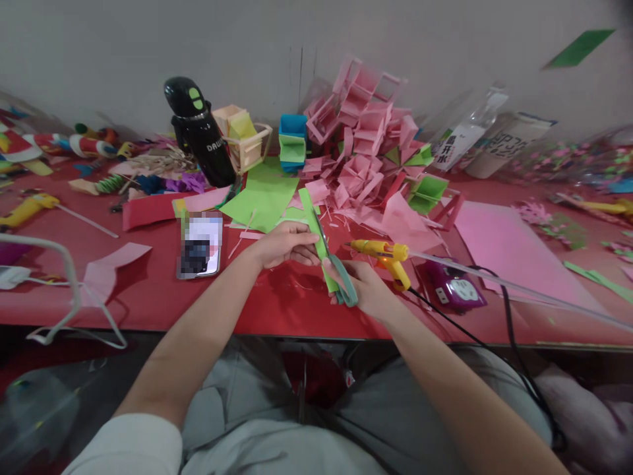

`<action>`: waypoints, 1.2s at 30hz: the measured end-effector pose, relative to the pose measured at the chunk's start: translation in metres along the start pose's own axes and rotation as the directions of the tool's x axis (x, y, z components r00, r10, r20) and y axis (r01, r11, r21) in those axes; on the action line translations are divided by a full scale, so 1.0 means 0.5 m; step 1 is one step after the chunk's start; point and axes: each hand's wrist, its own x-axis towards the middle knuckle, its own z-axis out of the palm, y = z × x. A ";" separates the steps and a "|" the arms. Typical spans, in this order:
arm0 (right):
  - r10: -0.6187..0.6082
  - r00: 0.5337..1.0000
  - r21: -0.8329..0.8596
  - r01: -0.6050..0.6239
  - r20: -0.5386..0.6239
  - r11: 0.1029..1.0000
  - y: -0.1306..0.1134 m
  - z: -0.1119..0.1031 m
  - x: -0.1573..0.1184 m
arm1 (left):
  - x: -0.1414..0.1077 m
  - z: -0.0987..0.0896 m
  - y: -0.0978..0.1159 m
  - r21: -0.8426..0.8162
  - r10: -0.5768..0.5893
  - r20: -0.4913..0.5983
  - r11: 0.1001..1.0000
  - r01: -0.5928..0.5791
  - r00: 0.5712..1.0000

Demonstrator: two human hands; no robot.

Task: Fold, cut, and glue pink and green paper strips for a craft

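A narrow strip of light green paper (310, 212) is pinched between the thumb and fingers of my left hand (293, 244). My right hand (360, 280) is closed around the teal handles of a pair of scissors (346, 280). The metal blades lie along the green strip, pointing up and away from me. Whether the blades are apart or together is hard to make out. Behind my hands, a larger light green sheet (264, 191) lies on the red tabletop (291, 307).
A yellow hot glue gun (383, 251) with a long glue stick lies right of my hands, beside a purple power strip (457, 287). A phone (200, 244) lies left. Behind stand a black bottle (200, 132), a blue and green paper box (293, 142) and piled pink paper frames (363, 125).
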 end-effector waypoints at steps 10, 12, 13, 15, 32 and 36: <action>-0.003 1.000 -0.027 0.003 -0.003 1.000 0.003 -0.001 0.002 | 0.002 0.004 0.005 -0.040 -0.037 -0.028 0.999 0.036 0.999; 0.004 1.000 -0.017 -0.004 -0.005 1.000 0.002 -0.001 0.002 | 0.001 0.004 0.007 -0.049 -0.040 -0.046 0.998 0.038 0.998; 0.007 1.000 -0.014 -0.007 -0.007 1.000 0.001 0.000 0.002 | 0.001 0.004 0.008 -0.047 -0.033 -0.054 0.998 0.031 0.998; 0.010 1.000 -0.019 -0.010 -0.009 1.000 0.000 0.001 0.002 | 0.000 0.004 0.007 -0.033 -0.012 -0.063 0.999 0.010 0.998; 0.021 0.999 0.001 -0.020 -0.031 1.000 -0.004 0.005 -0.002 | 0.009 0.003 0.005 -0.014 0.068 -0.099 0.997 -0.070 0.993; 0.014 0.999 0.000 -0.014 -0.030 1.000 -0.004 0.005 -0.002 | 0.008 0.003 0.005 -0.023 0.069 -0.095 0.997 -0.071 0.993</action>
